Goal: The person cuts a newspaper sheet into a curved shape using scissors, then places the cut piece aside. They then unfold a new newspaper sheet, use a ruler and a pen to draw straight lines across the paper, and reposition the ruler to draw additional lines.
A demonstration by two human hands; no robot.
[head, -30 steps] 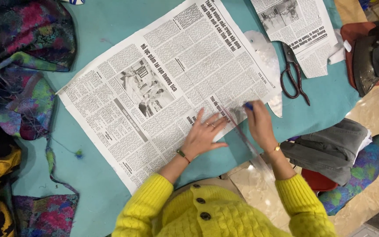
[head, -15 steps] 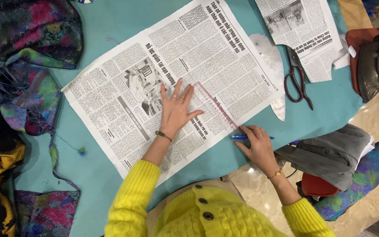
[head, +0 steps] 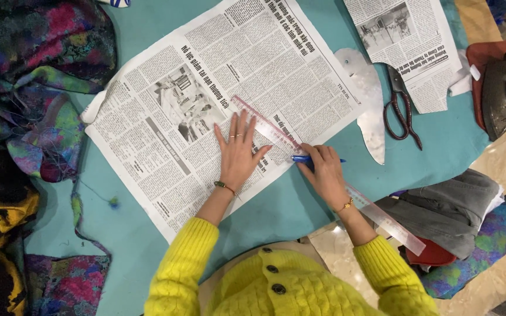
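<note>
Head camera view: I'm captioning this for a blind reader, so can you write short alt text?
A person in a yellow sweater presses the left hand flat on a clear ruler laid across a newspaper sheet, while the right hand holds a blue pen against the ruler's edge. Scissors and colourful fabric lie on the teal table.

Under the flat left hand (head: 238, 153): matt printed newspaper (head: 206, 111) and a clear plastic ruler (head: 323, 175). In the right hand (head: 323, 172): a glossy blue plastic pen (head: 306, 158). Beneath both: smooth matt teal cloth (head: 288, 205). Beyond the grip: dark metal scissors (head: 400, 105).
</note>
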